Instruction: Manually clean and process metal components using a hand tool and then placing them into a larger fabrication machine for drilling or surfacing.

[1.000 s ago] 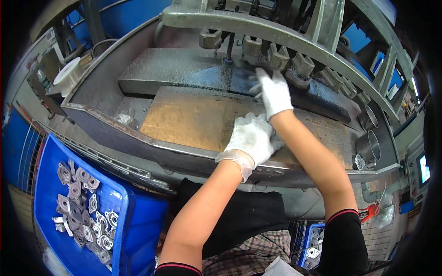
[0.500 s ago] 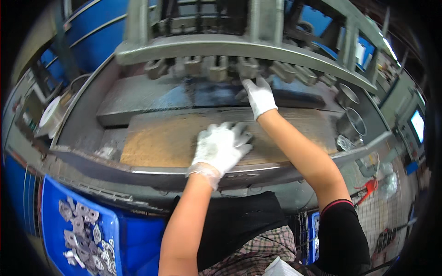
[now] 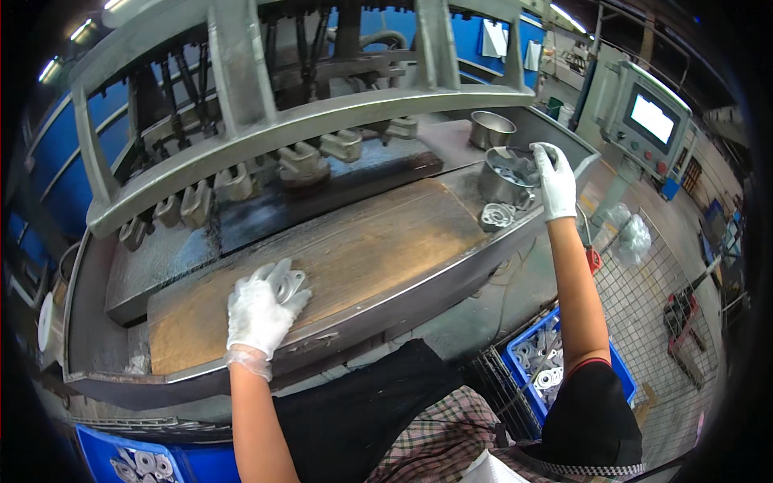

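Observation:
My left hand (image 3: pixel 259 312), in a white glove, rests over the wooden board (image 3: pixel 378 249). Its fingers curl around a small grey metal flange (image 3: pixel 291 282) with a round opening and an ear. My gloved right hand (image 3: pixel 555 183) is at the rim of a metal pot (image 3: pixel 501 179) on the right end of the trough. The fingertips are drawn together there; what they hold, if anything, cannot be made out. Small metal pieces lie in the pot. Next to its foot sits another pale flange (image 3: pixel 497 215).
Above the board hangs a machine frame (image 3: pixel 322 129) with a row of metal clamp blocks (image 3: pixel 235 183). A second metal pot (image 3: pixel 492 129) stands behind the first. Blue crates of metal parts (image 3: pixel 541 362) sit below, and a control panel (image 3: pixel 651 121) stands at right.
The view has swung to the right. My right hand has left the clamp blocks and is now at the pot. A flange now shows in my left hand on the board.

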